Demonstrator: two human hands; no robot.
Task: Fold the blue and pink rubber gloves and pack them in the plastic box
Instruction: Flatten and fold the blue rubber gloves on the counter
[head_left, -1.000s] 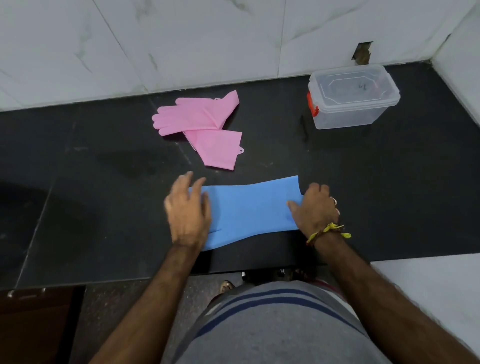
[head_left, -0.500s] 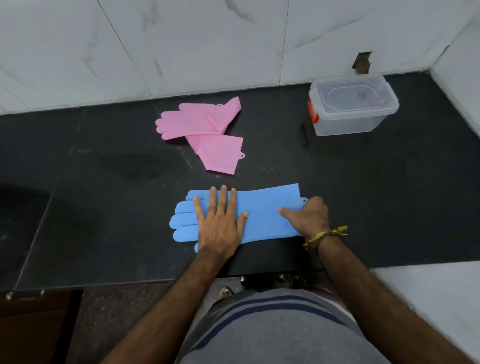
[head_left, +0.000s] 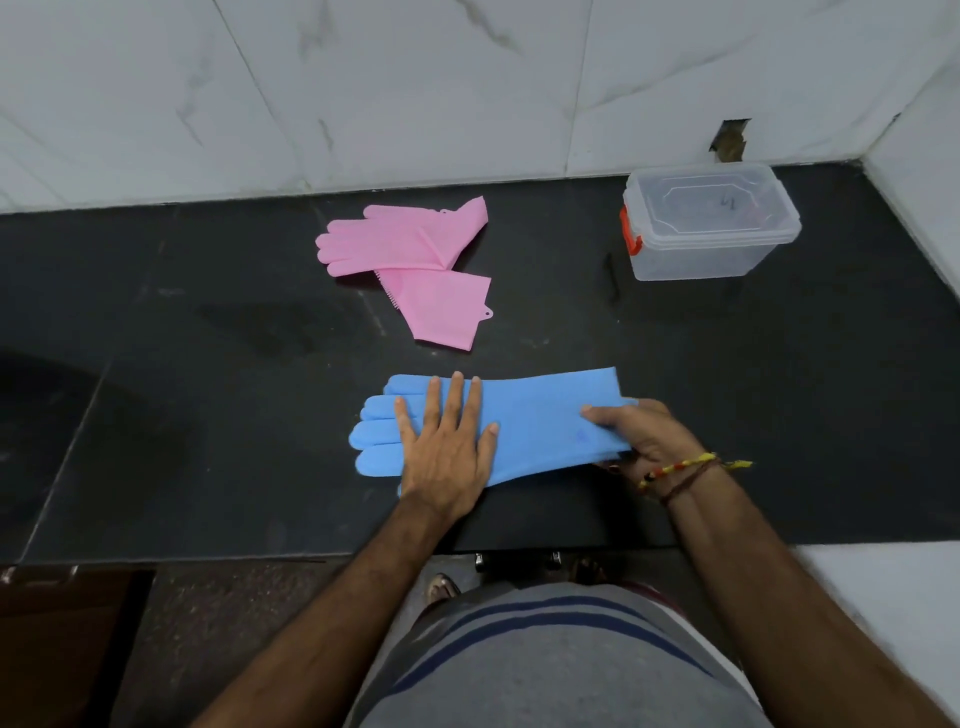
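Blue rubber gloves (head_left: 540, 421) lie stacked flat on the black counter (head_left: 208, 415), fingers pointing left, cuff to the right. My left hand (head_left: 447, 441) presses flat on the palm part with straight, spread fingers. My right hand (head_left: 639, 441) pinches the cuff edge, thumb on top and fingers beneath. Pink rubber gloves (head_left: 415, 260) lie farther back, one across the other, untouched. The clear plastic box (head_left: 711, 223) with a red latch stands at the back right, its lid on.
A white marble wall runs behind the counter, with a small hole above the box. A white side wall closes the right end. The counter's front edge is just below my hands; a white surface lies at the lower right.
My left hand slid right from the glove fingers onto the palm part and spread flat, uncovering the blue fingers. My right hand shifted its hold on the cuff.
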